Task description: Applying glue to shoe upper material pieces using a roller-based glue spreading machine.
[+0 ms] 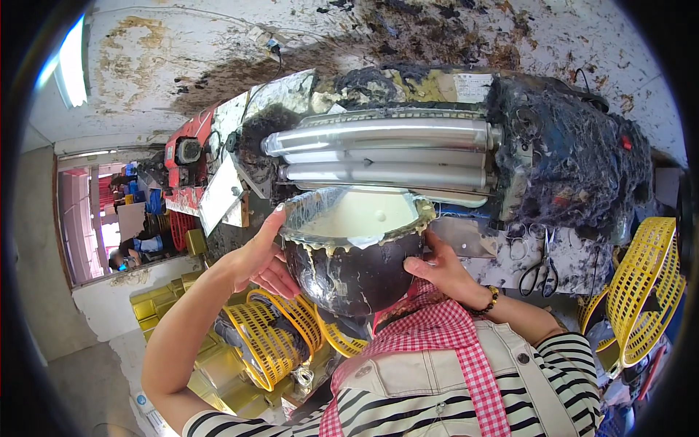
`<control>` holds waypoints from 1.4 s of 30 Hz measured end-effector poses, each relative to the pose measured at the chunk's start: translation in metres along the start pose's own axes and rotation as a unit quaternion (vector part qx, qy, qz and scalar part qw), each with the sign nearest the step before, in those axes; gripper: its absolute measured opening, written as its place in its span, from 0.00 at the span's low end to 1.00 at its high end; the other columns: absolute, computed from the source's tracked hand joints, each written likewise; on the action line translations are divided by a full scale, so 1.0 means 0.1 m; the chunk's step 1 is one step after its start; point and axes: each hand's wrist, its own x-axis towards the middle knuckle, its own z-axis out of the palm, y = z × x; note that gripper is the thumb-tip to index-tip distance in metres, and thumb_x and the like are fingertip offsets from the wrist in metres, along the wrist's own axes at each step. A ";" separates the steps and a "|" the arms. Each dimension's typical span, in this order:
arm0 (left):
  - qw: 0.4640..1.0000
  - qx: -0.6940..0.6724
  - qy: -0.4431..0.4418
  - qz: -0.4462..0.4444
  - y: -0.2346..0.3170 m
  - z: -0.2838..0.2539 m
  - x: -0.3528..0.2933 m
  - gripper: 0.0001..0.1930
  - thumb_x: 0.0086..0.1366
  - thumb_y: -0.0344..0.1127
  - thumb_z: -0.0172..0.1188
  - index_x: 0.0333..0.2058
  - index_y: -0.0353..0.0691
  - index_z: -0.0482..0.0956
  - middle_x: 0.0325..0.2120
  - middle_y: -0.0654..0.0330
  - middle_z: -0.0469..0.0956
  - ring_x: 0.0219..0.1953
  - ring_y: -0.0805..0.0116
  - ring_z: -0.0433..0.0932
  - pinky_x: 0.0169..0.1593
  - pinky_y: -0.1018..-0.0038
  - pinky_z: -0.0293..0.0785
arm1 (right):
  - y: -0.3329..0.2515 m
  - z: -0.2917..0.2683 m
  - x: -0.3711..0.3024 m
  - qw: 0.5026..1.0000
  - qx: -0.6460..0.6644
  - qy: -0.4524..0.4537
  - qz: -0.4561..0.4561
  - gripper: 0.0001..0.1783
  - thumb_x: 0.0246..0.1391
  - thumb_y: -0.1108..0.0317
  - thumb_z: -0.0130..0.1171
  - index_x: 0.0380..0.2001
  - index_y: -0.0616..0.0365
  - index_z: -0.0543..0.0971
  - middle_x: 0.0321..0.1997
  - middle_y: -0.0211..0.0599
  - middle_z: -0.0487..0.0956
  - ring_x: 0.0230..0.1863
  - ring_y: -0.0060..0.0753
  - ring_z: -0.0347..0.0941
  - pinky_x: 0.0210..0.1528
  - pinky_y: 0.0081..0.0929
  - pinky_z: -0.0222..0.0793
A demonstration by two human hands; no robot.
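Bracing the black bowl (pixel 348 280) between them, the left hand (pixel 258 259) and right hand (pixel 443 272) press its opposite sides (some right fingers stay hidden); its wide mouth spans left to right, tilted toward the far shiny tubes (pixel 386 135), underside toward the near checked cloth (pixel 431 325).

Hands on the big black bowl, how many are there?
2: the left hand on the left side of the black bowl, and the right hand on its right side. I can't see any others touching it.
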 end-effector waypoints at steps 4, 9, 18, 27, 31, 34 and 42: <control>1.000 -0.013 -0.009 0.009 -0.02 -0.02 0.00 0.56 0.46 0.80 0.20 0.52 0.29 0.63 0.34 0.39 0.75 0.35 0.53 0.78 0.43 0.65 0.74 | -0.04 0.03 0.00 1.000 0.003 -0.002 -0.003 0.53 0.42 0.50 0.64 0.58 0.76 0.47 0.53 0.49 0.66 0.52 0.31 0.64 0.52 0.23 0.61; 1.000 -0.018 -0.005 0.014 0.00 -0.05 -0.02 0.55 0.47 0.79 0.19 0.52 0.30 0.64 0.33 0.39 0.75 0.35 0.54 0.78 0.42 0.67 0.74 | -0.03 0.06 0.02 0.999 -0.027 0.017 -0.013 0.53 0.42 0.49 0.64 0.58 0.74 0.48 0.53 0.49 0.66 0.53 0.30 0.63 0.53 0.23 0.60; 0.998 0.005 0.060 -0.007 0.09 -0.11 -0.07 0.58 0.45 0.80 0.15 0.45 0.26 0.70 0.30 0.40 0.76 0.32 0.54 0.79 0.42 0.68 0.73 | -0.07 0.18 0.12 0.999 0.023 0.019 -0.027 0.50 0.41 0.47 0.63 0.57 0.70 0.53 0.52 0.46 0.68 0.52 0.31 0.64 0.53 0.25 0.61; 0.997 0.017 0.074 -0.012 0.12 -0.18 -0.08 0.59 0.43 0.81 0.15 0.44 0.27 0.70 0.27 0.41 0.77 0.29 0.57 0.79 0.37 0.70 0.76 | 0.02 0.20 0.16 0.999 -0.029 0.029 -0.008 0.52 0.40 0.41 0.61 0.57 0.70 0.54 0.51 0.50 0.68 0.52 0.36 0.65 0.53 0.27 0.61; 0.997 0.014 0.073 -0.004 0.17 -0.20 -0.11 0.59 0.44 0.81 0.17 0.42 0.24 0.70 0.27 0.41 0.76 0.29 0.55 0.79 0.36 0.69 0.76 | -0.03 0.21 0.18 1.000 -0.008 0.028 -0.007 0.54 0.39 0.36 0.59 0.56 0.71 0.54 0.51 0.52 0.68 0.51 0.39 0.67 0.52 0.28 0.62; 0.997 0.014 0.070 0.006 0.20 -0.22 -0.11 0.58 0.45 0.81 0.19 0.42 0.22 0.70 0.27 0.40 0.76 0.29 0.54 0.79 0.35 0.68 0.77 | 0.02 0.21 0.20 0.999 -0.021 0.034 -0.003 0.54 0.38 0.35 0.59 0.56 0.70 0.55 0.50 0.52 0.69 0.50 0.39 0.68 0.51 0.28 0.63; 0.995 0.038 0.087 -0.006 0.29 -0.24 -0.14 0.58 0.45 0.80 0.18 0.40 0.23 0.72 0.26 0.40 0.76 0.30 0.55 0.79 0.35 0.69 0.77 | -0.05 0.17 0.23 0.999 -0.015 0.026 0.020 0.55 0.38 0.32 0.56 0.55 0.70 0.56 0.48 0.51 0.70 0.49 0.39 0.69 0.49 0.28 0.64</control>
